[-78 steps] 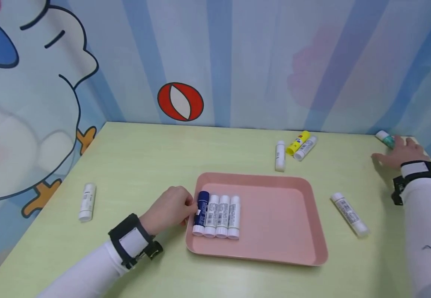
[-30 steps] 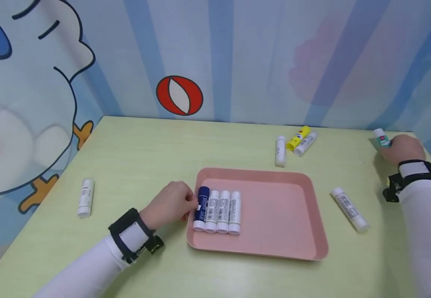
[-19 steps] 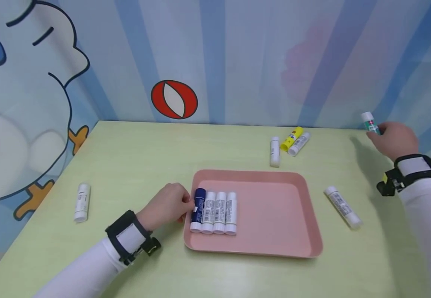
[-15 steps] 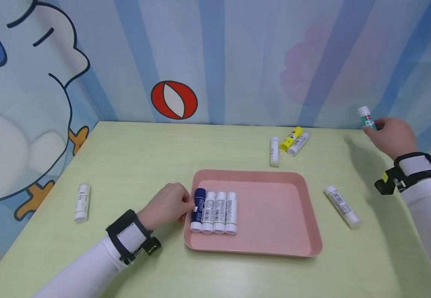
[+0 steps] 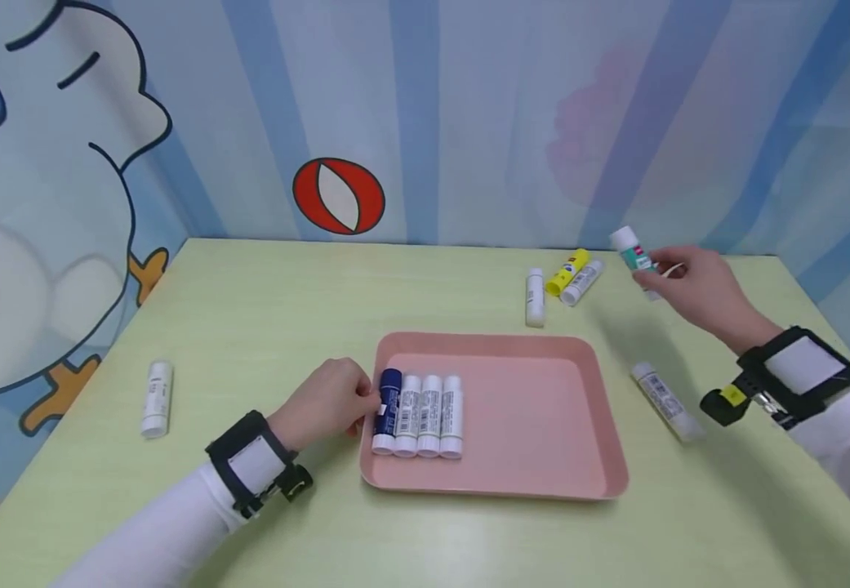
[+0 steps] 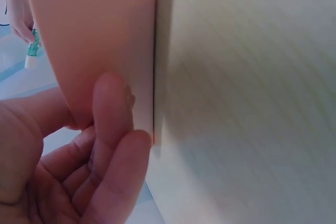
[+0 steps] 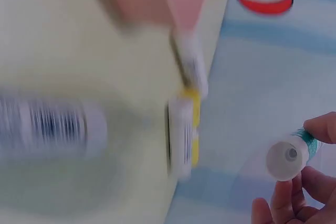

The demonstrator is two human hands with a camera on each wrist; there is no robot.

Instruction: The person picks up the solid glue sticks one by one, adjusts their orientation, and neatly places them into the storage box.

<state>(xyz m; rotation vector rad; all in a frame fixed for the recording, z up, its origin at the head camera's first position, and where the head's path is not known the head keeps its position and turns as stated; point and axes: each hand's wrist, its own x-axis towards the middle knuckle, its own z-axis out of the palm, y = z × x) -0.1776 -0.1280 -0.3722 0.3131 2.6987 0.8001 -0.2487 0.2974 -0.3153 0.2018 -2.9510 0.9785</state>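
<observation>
Right wrist view: blurred yellow glue stick (image 7: 193,129).

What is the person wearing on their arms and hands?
Both arms have long white sleeves. Each wrist wears a black strap with a white patch on top: one on the left wrist, one on the right wrist. The right strap has a black clip with a small yellow bit. The left hand and right hand are bare, with no gloves or rings visible.

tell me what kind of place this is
Probably a children's craft or play corner: a cartoon mural covers the walls around a pale green table, and glue sticks lie lined up in a pink tray.
</observation>
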